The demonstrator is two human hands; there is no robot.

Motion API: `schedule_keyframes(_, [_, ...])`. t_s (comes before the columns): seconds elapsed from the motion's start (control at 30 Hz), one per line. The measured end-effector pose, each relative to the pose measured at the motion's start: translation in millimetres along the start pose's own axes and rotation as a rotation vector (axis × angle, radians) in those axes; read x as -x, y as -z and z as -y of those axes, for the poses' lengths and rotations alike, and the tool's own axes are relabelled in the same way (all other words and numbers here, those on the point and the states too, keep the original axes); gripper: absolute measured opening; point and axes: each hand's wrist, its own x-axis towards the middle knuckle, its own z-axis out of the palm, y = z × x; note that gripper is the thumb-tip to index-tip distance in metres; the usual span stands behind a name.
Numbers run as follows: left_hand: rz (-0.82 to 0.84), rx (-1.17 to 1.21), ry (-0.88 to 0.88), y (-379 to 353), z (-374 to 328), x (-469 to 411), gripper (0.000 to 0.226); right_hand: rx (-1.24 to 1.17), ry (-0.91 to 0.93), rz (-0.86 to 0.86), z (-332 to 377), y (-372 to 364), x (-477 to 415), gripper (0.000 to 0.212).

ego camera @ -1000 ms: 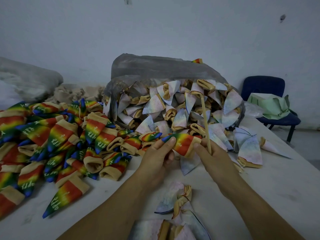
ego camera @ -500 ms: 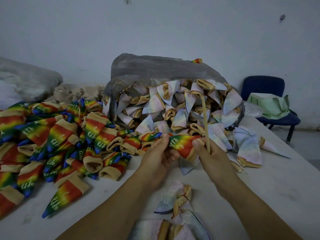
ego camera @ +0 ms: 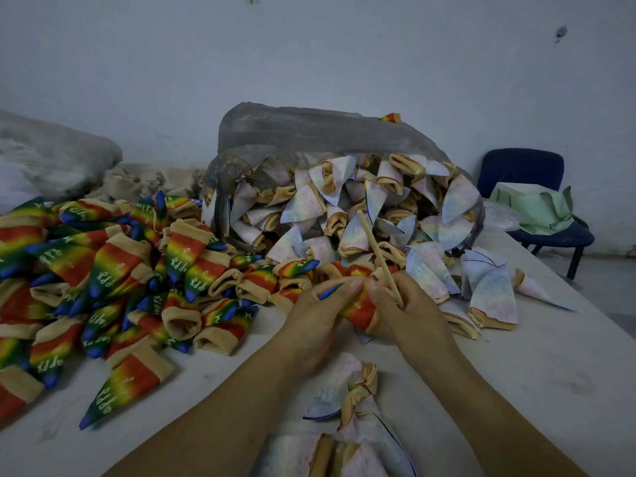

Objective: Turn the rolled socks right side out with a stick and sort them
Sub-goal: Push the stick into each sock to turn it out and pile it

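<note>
- While both hands are meeting just above the tabletop (ego camera: 516, 380), a rainbow sock (ego camera: 359, 307) is sitting between them, showing a red-orange body, a tan cuff and a blue toe.
- The left hand (ego camera: 309, 325) is curling its fingers round the toe end. The right hand (ego camera: 409, 311) is pinching the cuff end and is also clasping a pale stick (ego camera: 377, 251).
- Finished rainbow socks (ego camera: 103, 270) are lying heaped on the left, and pale inside-out socks (ego camera: 344, 215) are spilling from a plastic bag (ego camera: 309, 129) behind.
- The tabletop is looking dull white, with a pale wall (ego camera: 309, 46) and a blue chair (ego camera: 519, 166) standing beyond.
- The sock is slanting, with its toe up-left and its cuff lower-right, and the stick is leaning up-left toward the bag.
</note>
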Motion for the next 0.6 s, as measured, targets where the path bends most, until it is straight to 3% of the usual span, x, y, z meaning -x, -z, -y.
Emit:
schedule_keyframes(0.13, [0.027,-0.006,0.010,-5,0,3,0.039,-0.003,-0.017,0.007,-1,-1,-4,0.019])
schedule_keyframes(0.4, [0.085,0.213,0.156,-7,-9,0,0.062,-0.064,-0.032,0.010,-3,1,-6,0.024])
schedule_keyframes(0.6, [0.099,-0.143,0.076,-6,1,5,0.025,-0.142,-0.050,-0.094,-1,7,-8,0.015])
